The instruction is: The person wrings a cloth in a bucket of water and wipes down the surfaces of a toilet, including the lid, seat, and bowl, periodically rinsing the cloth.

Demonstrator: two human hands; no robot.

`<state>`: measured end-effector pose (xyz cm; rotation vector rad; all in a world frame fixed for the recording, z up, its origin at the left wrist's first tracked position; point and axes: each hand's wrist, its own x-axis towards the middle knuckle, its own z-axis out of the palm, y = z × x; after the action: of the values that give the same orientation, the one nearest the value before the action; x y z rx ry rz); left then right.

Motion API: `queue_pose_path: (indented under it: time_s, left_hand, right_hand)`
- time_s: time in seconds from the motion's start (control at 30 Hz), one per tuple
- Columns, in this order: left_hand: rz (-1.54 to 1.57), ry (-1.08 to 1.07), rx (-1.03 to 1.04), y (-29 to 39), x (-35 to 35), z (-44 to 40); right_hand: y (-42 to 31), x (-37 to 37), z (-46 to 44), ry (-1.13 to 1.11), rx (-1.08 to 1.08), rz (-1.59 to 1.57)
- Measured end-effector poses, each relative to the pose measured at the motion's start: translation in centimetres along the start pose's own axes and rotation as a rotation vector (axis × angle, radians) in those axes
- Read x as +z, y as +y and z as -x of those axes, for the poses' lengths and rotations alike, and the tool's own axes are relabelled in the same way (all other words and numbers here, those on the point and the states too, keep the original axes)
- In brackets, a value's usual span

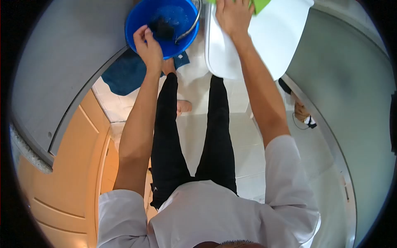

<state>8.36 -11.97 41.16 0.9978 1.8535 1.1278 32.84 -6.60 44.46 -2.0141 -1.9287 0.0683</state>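
At the top of the head view, a blue bucket [130, 25] holds water and a dark, soft-looking lump [162, 29], perhaps a cloth. My left hand [149, 47] is over the bucket's near-left rim. Its fingers are loosely bent, and nothing shows between them. A curved grey handle or hose [190, 31] runs down inside the bucket's right side. My right hand [234, 17] presses on a green cloth [260, 5] at the top edge of the view. Beneath it is a smooth white rounded surface [275, 39], possibly a toilet lid. Part of the cloth is hidden by the hand and frame edge.
A dark blue mat or cloth [124, 74] lies on the tiled floor below the bucket, near my foot [183, 106]. To the left are a grey panel [74, 49] and a wooden door [74, 161]. A frosted glass panel [347, 78] stands at the right.
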Motion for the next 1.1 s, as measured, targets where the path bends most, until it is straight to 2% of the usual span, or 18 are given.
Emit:
queue_pose_path:
  time_s: [0.1, 0.17, 0.27, 0.37, 0.43, 0.5, 0.53, 0.57, 0.6, 0.63, 0.7, 0.77, 0.8, 0.83, 0.87, 0.93, 0.97, 1.1]
  left_hand:
    - [-0.058, -0.067, 0.044, 0.8, 1.8, -1.3]
    - [-0.034, -0.113, 0.093, 2.6, 3.2, -1.4]
    - [-0.120, -0.237, 0.325, 5.3, 5.9, -1.0]
    - [-0.155, -0.322, 0.485, 6.0, 8.7, -0.1]
    - [-0.263, -0.436, 0.488, 6.5, 9.8, 0.8]
    - [-0.406, -0.543, 0.363, 6.9, 11.3, 2.0]
    - [-0.388, -0.465, 0.438, 6.7, 12.1, 2.6]
    - [-0.400, -0.475, 0.446, 6.7, 13.1, 3.5]
    - [-0.441, -0.368, 0.449, 6.0, 13.4, 3.8]
    - [-0.473, -0.250, 0.477, 6.9, 14.3, 5.1]
    - [-0.564, -0.227, 0.537, 8.1, 14.5, 6.1]
    - [-0.655, -0.092, 0.680, 9.2, 15.4, 6.8]
    - [-0.570, -0.087, 0.749, 9.2, 15.8, 6.7]
    - [-0.542, -0.083, 0.685, 5.7, 13.5, 3.3]
    - [-0.577, -0.089, 0.655, 5.5, 13.7, 3.4]
    - [-0.660, -0.162, 0.589, 5.4, 12.8, 2.7]
    - [-0.659, -0.148, 0.597, 5.5, 12.6, 2.6]
    - [-0.753, -0.137, 0.586, 5.9, 12.3, 2.6]
  right_hand:
    - [-0.7, 0.1, 1.3, -0.037, 0.064, 0.011]
    - [-0.7, 0.1, 8.9, -0.090, 0.069, -0.036]
    - [-1.7, -3.1, 20.7, -0.381, 0.181, -0.056]
    - [-0.4, -4.5, 23.2, -0.446, 0.109, -0.066]
    - [1.4, -2.8, 18.3, -0.257, 0.088, -0.055]
    - [3.3, -1.3, 10.1, -0.058, 0.078, -0.012]
    - [5.2, 0.0, 6.7, -0.081, 0.037, 0.096]
    - [4.5, -2.7, 2.8, 0.017, 0.011, 0.006]
    - [5.2, -1.6, 1.5, 0.043, -0.022, -0.032]
    - [6.1, -2.6, 3.3, 0.063, -0.004, -0.035]
    - [6.9, -3.6, 8.6, -0.129, 0.055, 0.012]
    - [6.4, -7.2, 17.2, -0.123, 0.092, -0.014]
    - [6.2, -8.5, 22.1, -0.231, 0.175, -0.030]
    - [2.6, -7.0, 24.4, -0.395, 0.242, 0.008]
    - [3.2, -7.7, 25.1, -0.387, 0.230, -0.003]
    - [4.0, -7.4, 23.4, -0.357, 0.175, -0.168]
    - [5.2, -6.2, 21.0, -0.288, 0.149, -0.114]
    - [8.1, -3.2, 2.5, -0.077, 0.129, 0.075]
